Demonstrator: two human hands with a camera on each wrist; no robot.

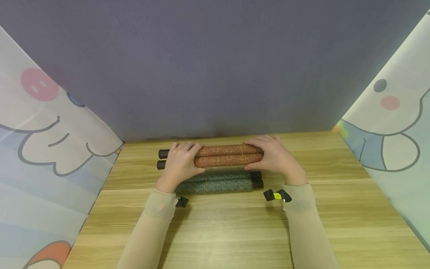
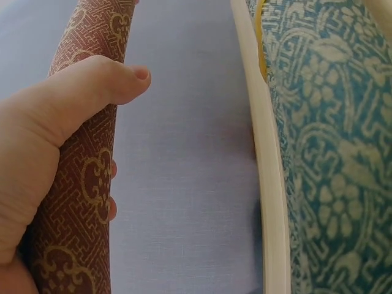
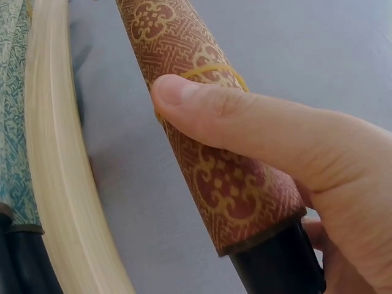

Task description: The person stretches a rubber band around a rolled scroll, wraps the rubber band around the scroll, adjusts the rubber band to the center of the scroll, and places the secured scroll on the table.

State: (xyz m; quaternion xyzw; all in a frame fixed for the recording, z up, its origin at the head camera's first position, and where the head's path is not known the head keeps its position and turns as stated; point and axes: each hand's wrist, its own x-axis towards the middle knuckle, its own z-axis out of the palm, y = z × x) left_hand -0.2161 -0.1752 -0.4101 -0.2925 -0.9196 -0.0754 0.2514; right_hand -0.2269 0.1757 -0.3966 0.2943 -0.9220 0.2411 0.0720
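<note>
A reddish-brown rolled scroll [image 1: 221,161] with gold medallion patterns lies crosswise between both hands, its two rolls side by side. Near its left end my left hand [image 1: 180,160] grips it, thumb along the near side and fingers over the far side. My right hand [image 1: 274,157] holds the right end the same way; in the right wrist view its thumb presses beside a yellow rubber band [image 3: 242,79]. Dark rods [image 1: 164,154] stick out at the left. Closer to me, a green patterned scroll [image 1: 228,185] rests on the table, its left end partly hidden by my left arm.
The wooden table [image 1: 231,231] ends at a grey upright panel [image 1: 221,74] behind the scrolls. Cartoon-printed curtains [image 1: 43,123] hang at the left and right sides. A black wrist mount with a yellow label [image 1: 277,195] juts inward from the right sleeve.
</note>
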